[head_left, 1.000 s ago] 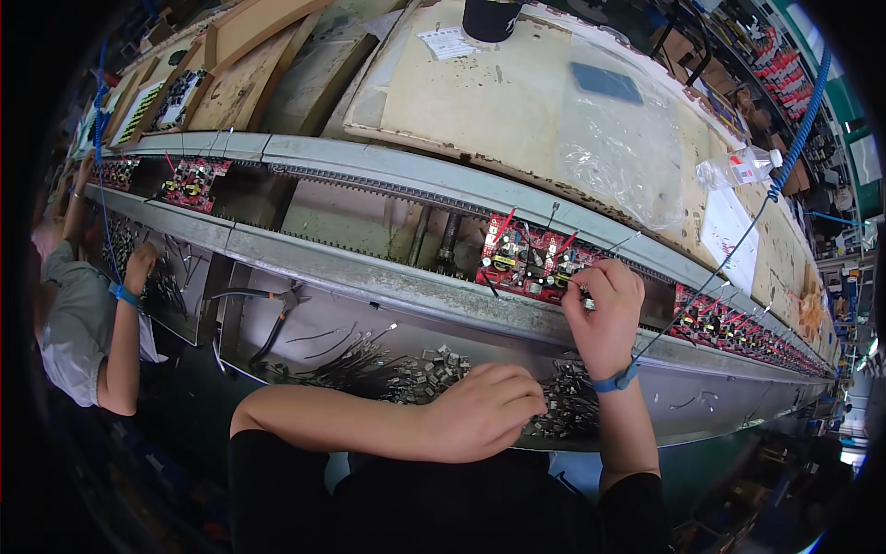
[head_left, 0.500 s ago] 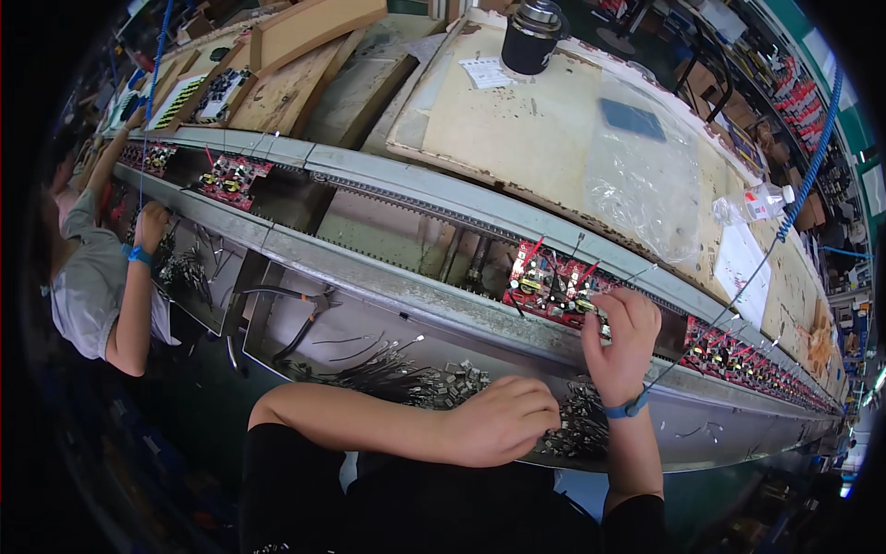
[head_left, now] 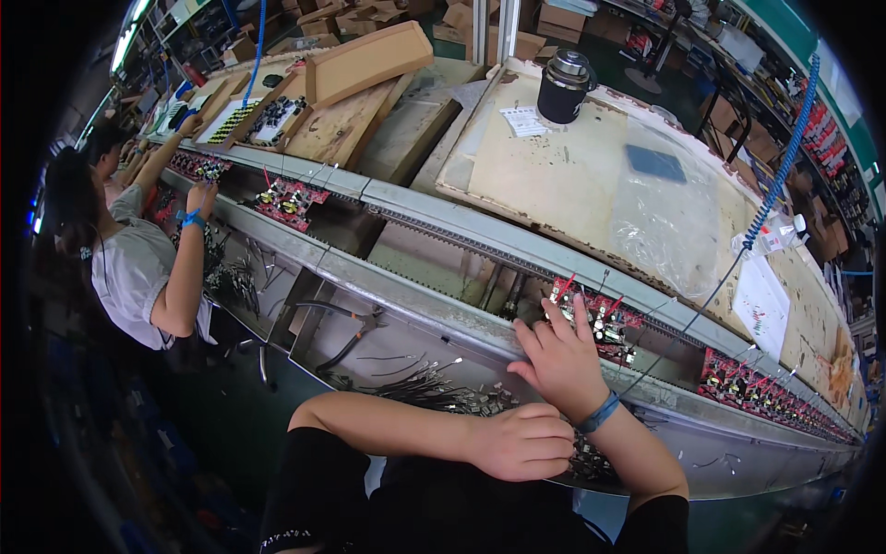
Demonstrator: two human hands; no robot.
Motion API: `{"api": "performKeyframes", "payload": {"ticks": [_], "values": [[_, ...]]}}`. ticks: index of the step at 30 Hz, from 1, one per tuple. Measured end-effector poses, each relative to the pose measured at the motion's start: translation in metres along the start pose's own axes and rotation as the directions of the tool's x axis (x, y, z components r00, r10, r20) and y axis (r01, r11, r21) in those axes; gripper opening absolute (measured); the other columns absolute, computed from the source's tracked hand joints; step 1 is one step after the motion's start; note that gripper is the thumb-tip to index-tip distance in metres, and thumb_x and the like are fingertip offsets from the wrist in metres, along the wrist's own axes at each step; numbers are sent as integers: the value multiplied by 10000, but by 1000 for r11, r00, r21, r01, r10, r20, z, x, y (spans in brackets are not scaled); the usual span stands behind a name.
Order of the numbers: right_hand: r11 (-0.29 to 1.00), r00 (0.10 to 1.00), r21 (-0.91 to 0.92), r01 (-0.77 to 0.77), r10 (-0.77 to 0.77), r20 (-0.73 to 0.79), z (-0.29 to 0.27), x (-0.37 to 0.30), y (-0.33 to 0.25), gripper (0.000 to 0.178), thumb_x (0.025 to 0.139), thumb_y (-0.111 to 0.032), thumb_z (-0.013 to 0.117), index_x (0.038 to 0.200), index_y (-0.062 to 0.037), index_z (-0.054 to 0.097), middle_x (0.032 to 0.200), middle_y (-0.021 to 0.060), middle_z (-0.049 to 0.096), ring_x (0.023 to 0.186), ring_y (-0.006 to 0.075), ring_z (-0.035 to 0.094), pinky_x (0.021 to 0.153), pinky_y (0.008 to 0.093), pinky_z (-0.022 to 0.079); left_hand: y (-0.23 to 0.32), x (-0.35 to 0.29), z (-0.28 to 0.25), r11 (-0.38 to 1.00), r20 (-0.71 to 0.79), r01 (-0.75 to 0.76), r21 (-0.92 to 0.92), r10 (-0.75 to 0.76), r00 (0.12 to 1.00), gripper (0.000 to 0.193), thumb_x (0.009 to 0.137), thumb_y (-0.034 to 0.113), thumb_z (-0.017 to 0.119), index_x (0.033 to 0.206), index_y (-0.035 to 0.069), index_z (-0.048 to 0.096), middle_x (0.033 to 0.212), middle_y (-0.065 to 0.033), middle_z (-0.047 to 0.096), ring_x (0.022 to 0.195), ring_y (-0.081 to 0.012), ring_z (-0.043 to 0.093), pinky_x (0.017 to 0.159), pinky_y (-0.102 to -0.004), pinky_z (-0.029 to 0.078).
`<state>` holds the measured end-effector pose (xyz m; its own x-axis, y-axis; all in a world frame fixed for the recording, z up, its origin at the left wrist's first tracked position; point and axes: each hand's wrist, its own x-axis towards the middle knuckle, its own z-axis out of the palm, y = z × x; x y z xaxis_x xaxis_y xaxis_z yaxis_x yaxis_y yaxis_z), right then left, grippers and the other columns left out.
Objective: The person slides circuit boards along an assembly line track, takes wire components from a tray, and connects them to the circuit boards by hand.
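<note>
My right hand (head_left: pixel 565 360), with a blue wristband, has its fingers spread over the left part of a red circuit board (head_left: pixel 604 319) on the conveyor; the fingertips reach the board's near left edge. Yellow and black components and upright red and dark wires stand on the board. Curled closed, my left hand (head_left: pixel 524 445) hovers over the metal trough (head_left: pixel 480 347), next to a pile of dark leads with metal-coloured ends (head_left: pixel 434 388). What its fingers hold, if anything, is hidden.
Pliers (head_left: pixel 346 323) lie in the trough at left. More red boards line the conveyor on both sides (head_left: pixel 286 201) (head_left: pixel 757 383). Beyond it, a worktop bears a black tumbler (head_left: pixel 565 88) and a plastic bottle (head_left: pixel 775 233). A blue coiled cord (head_left: pixel 784 152) hangs at right. A co-worker (head_left: pixel 138 268) works at left.
My right hand has moved from the board's right end to its left part, and its fingers have spread. The left hand stays curled over the trough. The whole view has shifted.
</note>
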<state>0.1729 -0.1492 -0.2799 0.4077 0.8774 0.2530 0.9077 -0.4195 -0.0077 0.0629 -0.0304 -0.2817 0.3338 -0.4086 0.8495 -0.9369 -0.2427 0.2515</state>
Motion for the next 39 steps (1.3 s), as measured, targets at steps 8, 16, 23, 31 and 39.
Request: {"api": "performKeyframes", "payload": {"ticks": [8,16,23,31,39], "values": [[975,973,-69,-209,215,88,-28,-54,28,543,785,-394,789,1230,-107,666,1032,55,664,1287,301,529,1213,676,167,-8,1,-4,998,72,9,54,-13,997,196,776,129,700,963,67,697,1030,-63,680,975,-253,659,824,-403,503],[914,915,-126,-387,398,75,-46,-109,45,498,793,-353,787,1206,-105,659,1114,36,665,1328,307,497,1210,682,152,-12,14,-12,991,52,91,101,-96,994,242,728,76,682,968,84,712,997,-38,699,910,-251,656,788,-394,490],[909,911,-132,-395,406,67,-48,-127,51,475,812,-354,773,1211,-118,671,1176,23,665,1373,304,465,1212,682,143,11,97,-107,916,-67,221,334,-211,975,201,800,91,700,999,105,674,967,-63,648,888,-282,572,760,-381,473],[941,949,127,-314,309,55,-76,-120,40,384,846,-252,762,1191,-111,670,1180,42,669,1338,312,512,1194,596,259,60,99,-218,968,-258,131,215,-74,963,531,965,307,536,1453,99,518,1319,-232,566,1239,-435,482,1041,-567,366],[302,924,880,366,-8,-382,-179,-90,6,160,924,-44,643,1074,-66,694,1099,86,712,992,240,691,816,343,522,96,7,-282,968,-273,153,201,-94,957,536,965,296,528,1451,70,511,1324,-243,564,1249,-431,486,1057,-578,360]]}}
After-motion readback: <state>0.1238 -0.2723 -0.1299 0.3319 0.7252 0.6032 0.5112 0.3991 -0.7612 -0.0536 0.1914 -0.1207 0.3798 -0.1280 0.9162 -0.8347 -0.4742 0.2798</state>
